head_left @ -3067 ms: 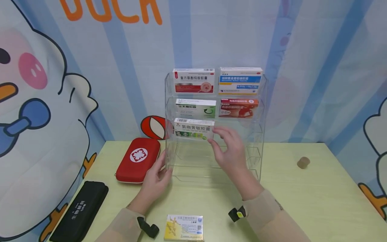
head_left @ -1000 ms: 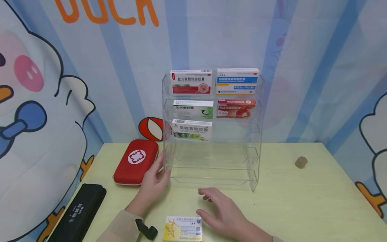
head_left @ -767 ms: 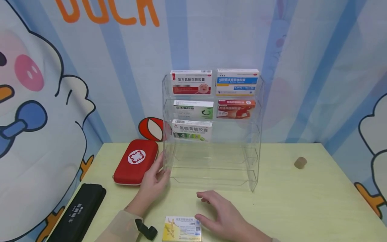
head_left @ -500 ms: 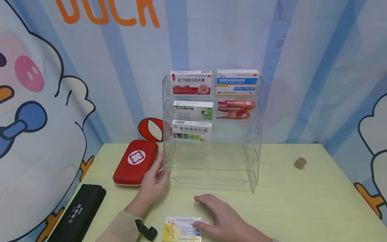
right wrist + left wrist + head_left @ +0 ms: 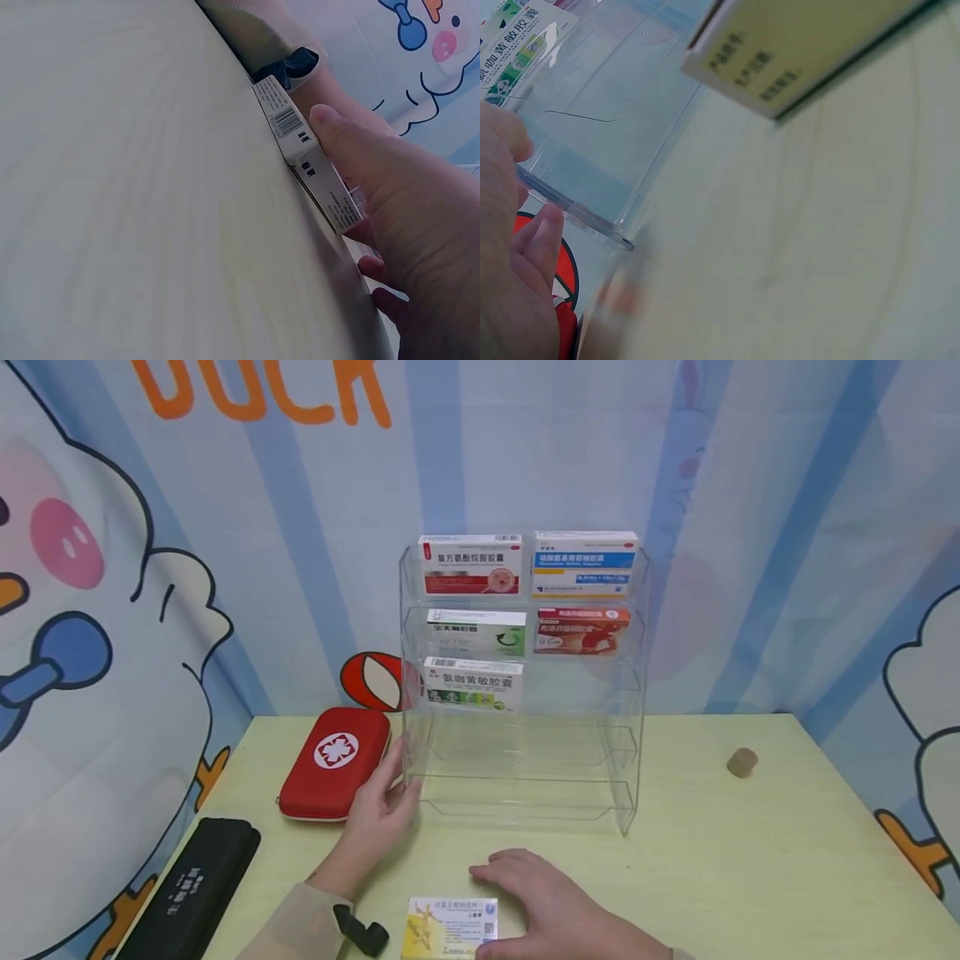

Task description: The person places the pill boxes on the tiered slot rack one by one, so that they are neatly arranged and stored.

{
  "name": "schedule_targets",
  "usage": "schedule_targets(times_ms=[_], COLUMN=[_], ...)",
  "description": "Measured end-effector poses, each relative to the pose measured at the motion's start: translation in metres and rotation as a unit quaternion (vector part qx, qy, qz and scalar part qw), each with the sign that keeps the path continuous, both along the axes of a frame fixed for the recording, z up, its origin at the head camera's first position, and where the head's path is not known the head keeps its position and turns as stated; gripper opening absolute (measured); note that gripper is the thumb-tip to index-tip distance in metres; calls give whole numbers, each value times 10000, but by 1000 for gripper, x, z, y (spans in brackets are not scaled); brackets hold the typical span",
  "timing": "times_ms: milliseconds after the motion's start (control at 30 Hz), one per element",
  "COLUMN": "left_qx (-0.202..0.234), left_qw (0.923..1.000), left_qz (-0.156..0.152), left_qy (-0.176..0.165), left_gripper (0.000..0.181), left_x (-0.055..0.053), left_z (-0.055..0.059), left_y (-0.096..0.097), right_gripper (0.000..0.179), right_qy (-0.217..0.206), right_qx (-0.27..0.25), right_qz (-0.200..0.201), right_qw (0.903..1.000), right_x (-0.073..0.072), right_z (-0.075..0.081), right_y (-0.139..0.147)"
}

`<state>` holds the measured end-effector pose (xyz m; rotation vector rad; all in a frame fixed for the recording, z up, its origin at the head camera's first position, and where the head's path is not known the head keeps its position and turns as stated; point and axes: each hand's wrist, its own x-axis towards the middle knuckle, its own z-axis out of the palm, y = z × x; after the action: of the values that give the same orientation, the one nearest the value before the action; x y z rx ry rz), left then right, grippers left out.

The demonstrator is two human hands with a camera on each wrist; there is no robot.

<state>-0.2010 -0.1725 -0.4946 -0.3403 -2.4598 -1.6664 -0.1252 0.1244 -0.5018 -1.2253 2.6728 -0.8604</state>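
My left hand point(image 5: 378, 810) grips the lower left side edge of a clear acrylic display rack point(image 5: 517, 789); the left wrist view shows thumb and fingers on either side of its panel point(image 5: 577, 210). A yellow-and-white medicine box point(image 5: 450, 928) lies flat on the table before the rack. At its right end is my right hand point(image 5: 551, 906), thumb over the near right corner and fingers stretched past the far edge. In the right wrist view the thumb touches the box point(image 5: 311, 161) and the fingers are partly hidden behind it.
Several medicine boxes stand in the rack, such as a red-and-white one point(image 5: 470, 565) on top and a green-and-white one point(image 5: 474, 683) third down. Left of it lie a red first-aid case point(image 5: 333, 785) and a black case point(image 5: 191, 885). A brown cork-like piece point(image 5: 742, 762) sits at right.
My right hand has left the green-and-white box in the third tier, come down to the table and brought its thumb onto the yellow-and-white box. My left hand stays on the rack.
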Motion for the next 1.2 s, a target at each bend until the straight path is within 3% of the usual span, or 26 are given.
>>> schedule_targets(times_ms=[233, 467, 767, 967, 1100, 1200], left_qx=[-24, -8, -11, -18, -16, -3], left_qw=[10000, 10000, 9999, 9999, 9999, 9999], left_qz=[26, -46, -66, -40, -31, -32], left_qy=[32, 75, 139, 140, 150, 162], left_gripper=[87, 88, 86, 86, 85, 85], left_x=[-1, -4, -3, -5, -5, -5], left_z=[0, -2, -2, -5, -7, -8], left_y=[-1, -2, -2, -3, -3, -3], right_gripper=[71, 58, 53, 47, 42, 40], right_qy=[-252, 310, -746, -359, -94, -92], right_qx=[-15, -583, -1098, -1558, -2133, -2457], right_qz=[87, 611, 833, 845, 887, 689], right_qw=[9996, 9959, 9876, 9835, 9729, 9668], right_x=[-1, -3, 4, 2, 1, 0], right_z=[-1, -3, 3, 4, 4, 5], right_y=[-1, -1, -1, -4, -5, -3])
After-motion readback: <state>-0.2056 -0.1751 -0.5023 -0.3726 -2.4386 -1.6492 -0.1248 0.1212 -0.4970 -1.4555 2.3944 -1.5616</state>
